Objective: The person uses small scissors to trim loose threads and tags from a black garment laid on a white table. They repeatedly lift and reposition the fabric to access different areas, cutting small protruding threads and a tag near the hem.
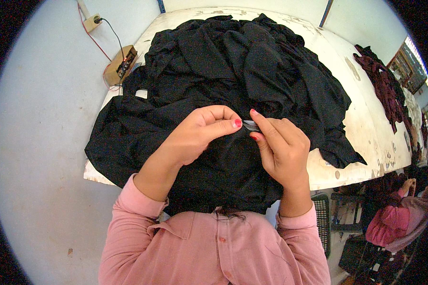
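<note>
A large heap of black cloth [223,61] covers the table in front of me and hangs over its near edge against my body. Above the near part of the heap, my left hand [202,130] is closed, thumb and forefinger pinched on a bit of the black cloth. Close to its right, my right hand [283,142] grips small thread snips [252,125] between thumb and fingers; only a grey, shiny part shows. The tip of the snips lies by the left fingertips. Most of the snips is hidden by the fingers.
The pale, stained table [361,142] reaches right, with dark red and black garments [383,88] farther along. A box with wires [121,66] stands at the left edge by the wall, below a socket [92,22]. At lower right are a crate [322,223] and a person in pink [390,223].
</note>
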The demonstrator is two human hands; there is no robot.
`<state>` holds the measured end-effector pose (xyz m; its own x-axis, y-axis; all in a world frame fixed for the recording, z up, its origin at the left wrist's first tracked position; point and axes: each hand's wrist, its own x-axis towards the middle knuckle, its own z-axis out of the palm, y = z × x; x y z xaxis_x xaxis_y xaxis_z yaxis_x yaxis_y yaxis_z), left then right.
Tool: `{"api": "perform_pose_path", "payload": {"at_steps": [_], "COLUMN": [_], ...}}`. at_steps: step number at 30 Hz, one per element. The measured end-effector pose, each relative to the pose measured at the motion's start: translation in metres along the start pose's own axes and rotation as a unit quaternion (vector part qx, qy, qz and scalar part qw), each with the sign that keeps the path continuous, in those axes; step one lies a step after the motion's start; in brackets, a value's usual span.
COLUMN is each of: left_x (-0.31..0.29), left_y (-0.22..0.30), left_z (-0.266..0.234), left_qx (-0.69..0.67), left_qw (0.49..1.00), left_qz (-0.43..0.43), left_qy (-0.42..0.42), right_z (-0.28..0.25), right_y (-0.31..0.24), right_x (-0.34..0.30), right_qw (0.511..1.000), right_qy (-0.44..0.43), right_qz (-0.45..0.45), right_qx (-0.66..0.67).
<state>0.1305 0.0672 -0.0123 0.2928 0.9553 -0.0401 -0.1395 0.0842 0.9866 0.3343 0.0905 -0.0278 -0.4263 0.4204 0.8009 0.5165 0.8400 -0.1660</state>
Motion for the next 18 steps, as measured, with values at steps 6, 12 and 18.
{"api": "perform_pose_path", "payload": {"at_steps": [6,12,18], "left_x": [0.002,0.002,0.012], "left_y": [-0.003,-0.004,-0.011], "left_z": [-0.001,0.003,0.005], "left_qx": [-0.101,-0.041,0.46], "left_qw": [0.994,0.998,0.714], "left_qz": [-0.003,0.046,0.499], "left_qy": [-0.034,-0.007,0.175], "right_z": [-0.001,0.008,-0.005], "right_y": [-0.002,0.006,-0.006], "right_x": [0.003,-0.002,-0.008], "right_qw": [1.0,0.995,0.958], "right_qy": [-0.003,0.033,-0.009], "right_qz": [0.003,0.023,0.198], "right_qx": [0.012,0.093,0.208]}}
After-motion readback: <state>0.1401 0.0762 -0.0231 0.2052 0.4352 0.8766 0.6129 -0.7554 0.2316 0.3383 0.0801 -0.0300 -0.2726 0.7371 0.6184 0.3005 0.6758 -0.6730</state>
